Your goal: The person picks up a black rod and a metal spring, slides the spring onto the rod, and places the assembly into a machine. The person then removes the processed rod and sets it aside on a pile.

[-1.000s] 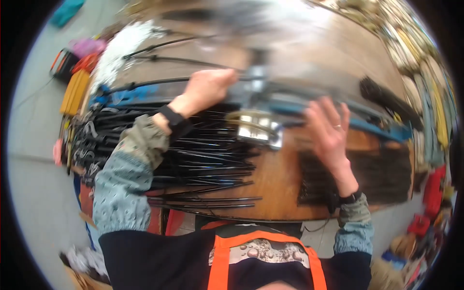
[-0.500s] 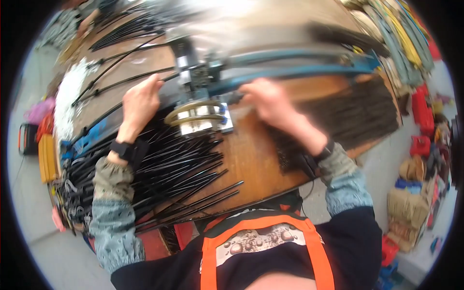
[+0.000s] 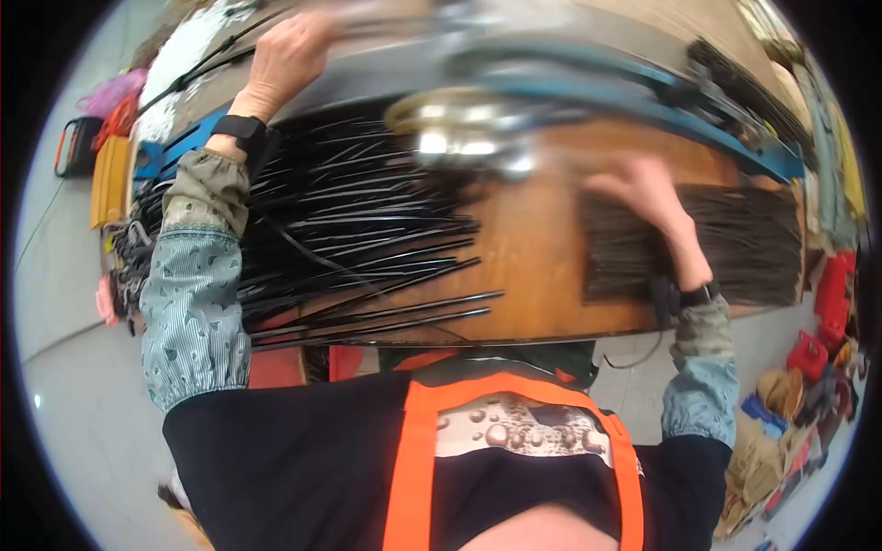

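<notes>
My left hand [image 3: 292, 57] is at the upper left with its fingers curled. A thin black rod [image 3: 207, 69] leads to it from the left, and the fingers look closed on it; blur hides the fingertips. To its right stands a bench machine with a blurred shiny metal block [image 3: 459, 147], a looped yellowish hose [image 3: 413, 106] and blue bars [image 3: 588, 87]. My right hand [image 3: 643, 188], smeared by motion, is right of the metal block, over the near left part of a bundle of thin dark rods [image 3: 735, 243]. Its fingers are too blurred to read.
Many glossy black rods [image 3: 340, 202] lie on the wooden table [image 3: 533, 266] left of the middle, some reaching toward the front edge. White strands [image 3: 188, 55] hang at the far left. A yellow box [image 3: 112, 179] and red containers [image 3: 808, 354] stand beyond the table's sides.
The view has shifted, so the table sits differently in it. My right hand has left the machine's side and moved right toward the dark rods. My left hand stays by the black rod.
</notes>
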Motion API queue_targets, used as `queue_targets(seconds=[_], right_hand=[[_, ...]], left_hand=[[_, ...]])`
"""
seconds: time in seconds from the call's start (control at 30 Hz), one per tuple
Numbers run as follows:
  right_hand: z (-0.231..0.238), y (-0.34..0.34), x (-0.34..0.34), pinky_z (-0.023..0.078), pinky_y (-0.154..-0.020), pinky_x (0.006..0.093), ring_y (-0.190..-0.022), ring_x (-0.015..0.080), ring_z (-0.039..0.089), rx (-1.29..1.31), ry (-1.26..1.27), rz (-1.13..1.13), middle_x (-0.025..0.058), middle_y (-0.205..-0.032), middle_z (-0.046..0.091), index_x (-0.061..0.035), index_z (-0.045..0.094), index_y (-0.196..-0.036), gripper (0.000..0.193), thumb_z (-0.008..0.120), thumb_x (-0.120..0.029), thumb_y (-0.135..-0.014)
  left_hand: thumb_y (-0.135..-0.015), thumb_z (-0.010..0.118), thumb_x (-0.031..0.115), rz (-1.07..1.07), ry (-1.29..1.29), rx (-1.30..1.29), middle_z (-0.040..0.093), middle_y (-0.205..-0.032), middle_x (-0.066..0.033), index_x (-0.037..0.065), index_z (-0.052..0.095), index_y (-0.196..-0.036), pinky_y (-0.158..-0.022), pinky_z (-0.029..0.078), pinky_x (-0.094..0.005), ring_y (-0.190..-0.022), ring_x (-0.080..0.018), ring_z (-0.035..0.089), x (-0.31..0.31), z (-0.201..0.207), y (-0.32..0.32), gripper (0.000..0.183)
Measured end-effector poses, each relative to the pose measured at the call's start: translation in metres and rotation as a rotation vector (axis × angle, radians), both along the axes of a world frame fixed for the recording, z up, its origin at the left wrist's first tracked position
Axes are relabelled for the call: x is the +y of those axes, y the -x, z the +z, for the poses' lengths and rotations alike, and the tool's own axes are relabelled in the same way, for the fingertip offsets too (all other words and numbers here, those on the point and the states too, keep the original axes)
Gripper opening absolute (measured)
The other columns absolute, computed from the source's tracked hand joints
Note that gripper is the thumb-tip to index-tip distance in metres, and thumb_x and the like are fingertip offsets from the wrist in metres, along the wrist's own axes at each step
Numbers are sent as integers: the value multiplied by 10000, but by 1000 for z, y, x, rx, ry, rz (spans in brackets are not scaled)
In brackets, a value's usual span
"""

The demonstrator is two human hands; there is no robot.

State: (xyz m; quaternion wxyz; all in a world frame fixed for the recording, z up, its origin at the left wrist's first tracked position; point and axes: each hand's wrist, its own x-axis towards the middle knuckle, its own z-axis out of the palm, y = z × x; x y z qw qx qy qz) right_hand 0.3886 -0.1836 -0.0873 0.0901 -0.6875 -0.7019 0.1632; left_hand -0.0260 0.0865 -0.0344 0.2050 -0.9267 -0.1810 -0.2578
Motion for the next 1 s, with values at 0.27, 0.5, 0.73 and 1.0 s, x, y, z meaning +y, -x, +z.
queue_targets(seconds=[0.27, 0.5, 0.73, 1.0], right_hand=[[2, 29, 12, 478, -623, 397, -693, 347, 620, 202, -134, 144, 163, -728, 637, -24, 641, -800, 265, 755, -263, -806], [17, 47, 3, 475, -631, 298, -646, 179, 594, 348, 1, 77, 108, -701, 627, 16, 660, -877, 167, 720, -132, -831], [29, 46, -12, 478, -651, 285, -678, 131, 591, 445, 75, 91, 90, -721, 644, 31, 680, -918, 150, 697, -99, -845], [32, 51, -17, 500, -701, 299, -737, 179, 640, 456, -2, 166, 130, -820, 689, 12, 696, -943, 148, 689, -106, -854]], left_hand=[[-847, 650, 188, 280, 448, 328, 598, -804, -74, 109, 637, -815, -655, 472, -388, -780, -278, 598, -155, 26, 29, 86], [-825, 671, 146, 168, 491, 320, 561, -822, -94, 71, 620, -911, -672, 508, -386, -804, -269, 588, -165, -12, 62, 125], [-856, 651, 158, 30, 504, 191, 537, -824, -82, 102, 628, -1040, -627, 520, -355, -803, -248, 592, -164, -2, 60, 194], [-857, 660, 203, -22, 565, 216, 514, -723, -42, 183, 625, -1157, -533, 505, -356, -638, -218, 586, -173, 8, 6, 303]])
